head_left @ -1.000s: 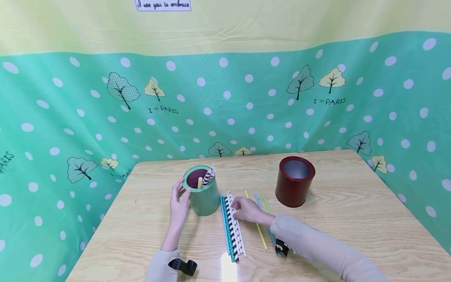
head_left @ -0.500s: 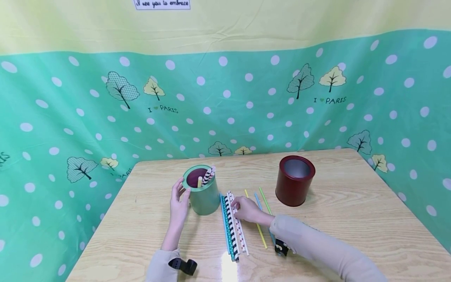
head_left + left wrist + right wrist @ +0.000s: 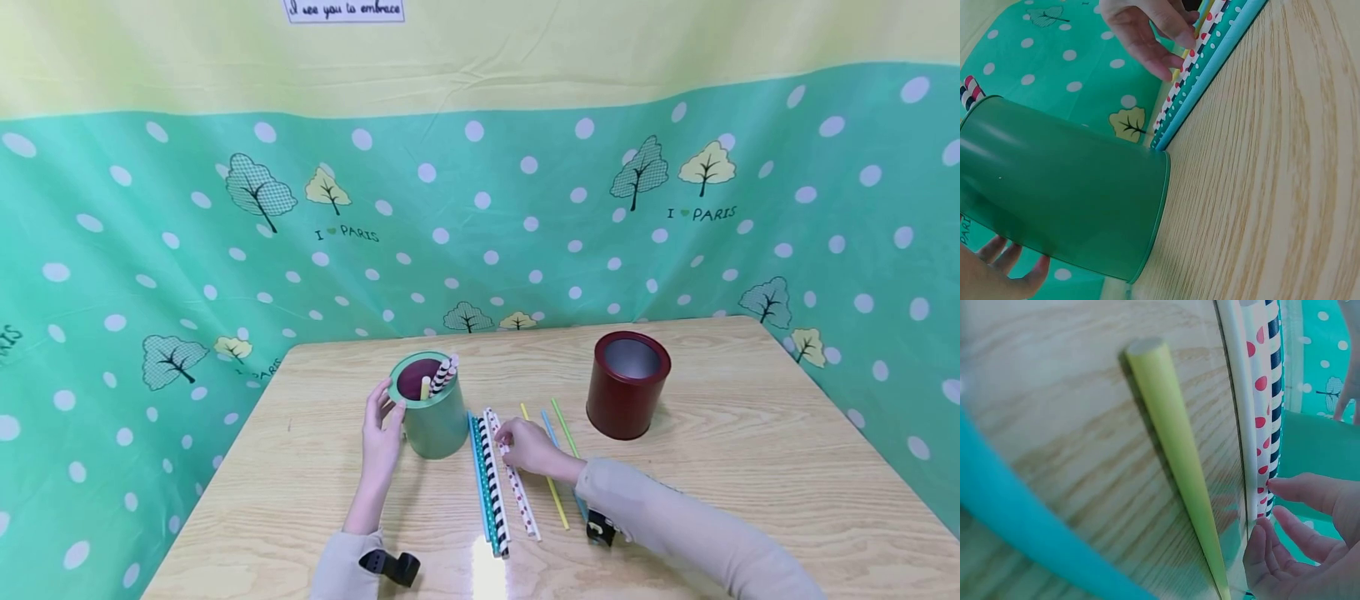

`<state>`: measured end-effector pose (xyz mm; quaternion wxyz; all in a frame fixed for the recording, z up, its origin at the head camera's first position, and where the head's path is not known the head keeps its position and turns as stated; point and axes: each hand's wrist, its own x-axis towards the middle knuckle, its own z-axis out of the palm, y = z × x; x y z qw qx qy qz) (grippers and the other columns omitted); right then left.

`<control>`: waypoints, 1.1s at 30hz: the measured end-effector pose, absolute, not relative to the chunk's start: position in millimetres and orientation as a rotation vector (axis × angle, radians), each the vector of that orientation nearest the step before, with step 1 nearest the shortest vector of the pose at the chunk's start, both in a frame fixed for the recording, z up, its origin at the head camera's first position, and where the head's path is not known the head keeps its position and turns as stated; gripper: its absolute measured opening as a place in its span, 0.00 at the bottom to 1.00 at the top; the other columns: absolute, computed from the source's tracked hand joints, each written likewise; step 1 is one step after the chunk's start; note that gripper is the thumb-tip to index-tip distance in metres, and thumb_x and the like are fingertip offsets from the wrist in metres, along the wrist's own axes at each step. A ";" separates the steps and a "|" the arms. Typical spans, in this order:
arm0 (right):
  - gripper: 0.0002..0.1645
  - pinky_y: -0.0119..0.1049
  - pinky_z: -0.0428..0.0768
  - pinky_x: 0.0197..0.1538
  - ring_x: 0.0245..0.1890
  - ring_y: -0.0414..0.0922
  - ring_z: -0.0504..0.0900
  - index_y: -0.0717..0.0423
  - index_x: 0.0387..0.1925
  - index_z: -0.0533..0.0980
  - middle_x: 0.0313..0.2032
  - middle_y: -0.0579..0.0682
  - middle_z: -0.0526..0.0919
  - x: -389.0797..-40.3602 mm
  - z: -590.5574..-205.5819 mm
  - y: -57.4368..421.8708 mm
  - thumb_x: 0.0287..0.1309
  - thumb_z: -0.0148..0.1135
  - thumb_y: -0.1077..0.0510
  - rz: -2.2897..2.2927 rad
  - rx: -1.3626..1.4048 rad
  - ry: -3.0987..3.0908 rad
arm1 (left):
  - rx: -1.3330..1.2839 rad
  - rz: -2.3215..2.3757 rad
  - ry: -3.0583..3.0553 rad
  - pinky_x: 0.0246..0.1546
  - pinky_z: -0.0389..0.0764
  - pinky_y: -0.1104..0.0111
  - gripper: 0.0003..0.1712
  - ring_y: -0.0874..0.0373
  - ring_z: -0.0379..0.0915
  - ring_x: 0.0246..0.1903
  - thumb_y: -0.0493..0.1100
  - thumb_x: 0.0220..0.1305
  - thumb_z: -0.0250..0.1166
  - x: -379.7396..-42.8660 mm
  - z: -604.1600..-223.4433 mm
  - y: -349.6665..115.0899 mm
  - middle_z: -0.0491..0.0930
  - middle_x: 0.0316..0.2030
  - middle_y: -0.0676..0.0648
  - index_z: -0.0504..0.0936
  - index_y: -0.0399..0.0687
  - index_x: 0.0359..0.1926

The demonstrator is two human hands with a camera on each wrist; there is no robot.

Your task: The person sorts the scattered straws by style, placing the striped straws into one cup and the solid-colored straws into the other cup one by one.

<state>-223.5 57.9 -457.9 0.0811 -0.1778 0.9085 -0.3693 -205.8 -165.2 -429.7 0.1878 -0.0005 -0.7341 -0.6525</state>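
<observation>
My left hand [image 3: 381, 442] rests against the left side of the green can [image 3: 437, 429], fingertips touching its wall in the left wrist view. Several straws stand inside the can, among them striped straws [image 3: 441, 377] and a pale yellow straw [image 3: 425, 388]. On the table to its right, several straws lie side by side: blue, teal dotted, a black-striped straw [image 3: 491, 479] and white ones. With thumb and fingers, my right hand [image 3: 534, 448] pinches a red-dotted straw [image 3: 521, 496]; a plain white straw [image 3: 1241, 394] lies along it. The near end of the dotted straw is angled away from the row.
A dark red can [image 3: 626, 400] stands upright at the back right. Yellow [image 3: 557, 504], blue [image 3: 550, 427] and green [image 3: 564, 427] straws lie apart, partly under my right forearm. A patterned cloth [image 3: 480, 225] hangs behind the wooden table [image 3: 720, 433].
The near end of the red-dotted straw has swung right, away from the black-striped one, and my right hand has shifted slightly right. My left hand and both cans stay put.
</observation>
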 end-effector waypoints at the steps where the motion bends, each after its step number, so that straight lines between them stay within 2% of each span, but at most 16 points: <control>1: 0.19 0.27 0.71 0.26 0.25 0.40 0.70 0.65 0.35 0.77 0.26 0.49 0.75 -223.5 -457.9 57.9 0.33 0.62 0.73 -1.104 -0.530 2.717 | -0.007 -1.837 -2.061 0.45 0.67 0.80 0.25 0.48 0.61 0.54 0.37 0.64 0.51 -207.4 -432.6 -166.5 0.65 0.56 0.38 0.60 0.44 0.61; 14: 0.23 0.30 0.75 0.31 0.32 0.46 0.75 0.67 0.39 0.76 0.34 0.56 0.79 -220.4 -457.8 58.0 0.32 0.59 0.75 -1.110 -0.564 2.685 | -0.020 -1.796 -2.065 0.45 0.67 0.79 0.24 0.49 0.62 0.53 0.40 0.64 0.52 -209.4 -439.0 -168.2 0.66 0.55 0.38 0.61 0.45 0.61; 19: 0.19 0.31 0.73 0.32 0.30 0.44 0.73 0.66 0.36 0.78 0.30 0.53 0.78 -221.7 -460.6 59.0 0.33 0.63 0.73 -1.083 -0.615 2.711 | -0.009 -1.793 -2.075 0.45 0.67 0.79 0.24 0.50 0.62 0.52 0.40 0.64 0.52 -208.5 -438.6 -168.1 0.66 0.55 0.39 0.61 0.46 0.61; 25: 0.16 0.28 0.66 0.26 0.22 0.38 0.66 0.65 0.32 0.77 0.22 0.50 0.72 -221.4 -463.2 61.1 0.34 0.64 0.71 -1.122 -0.652 2.697 | -0.018 -1.806 -2.068 0.45 0.67 0.79 0.25 0.48 0.61 0.53 0.39 0.64 0.51 -208.0 -437.9 -167.4 0.66 0.55 0.38 0.60 0.45 0.61; 33: 0.15 0.26 0.65 0.21 0.16 0.37 0.65 0.62 0.31 0.76 0.16 0.44 0.68 -220.2 -464.3 62.5 0.33 0.64 0.71 -1.156 -0.625 2.668 | -0.018 -1.810 -2.077 0.45 0.67 0.79 0.25 0.50 0.61 0.53 0.40 0.64 0.51 -208.0 -437.6 -167.9 0.65 0.55 0.38 0.60 0.46 0.61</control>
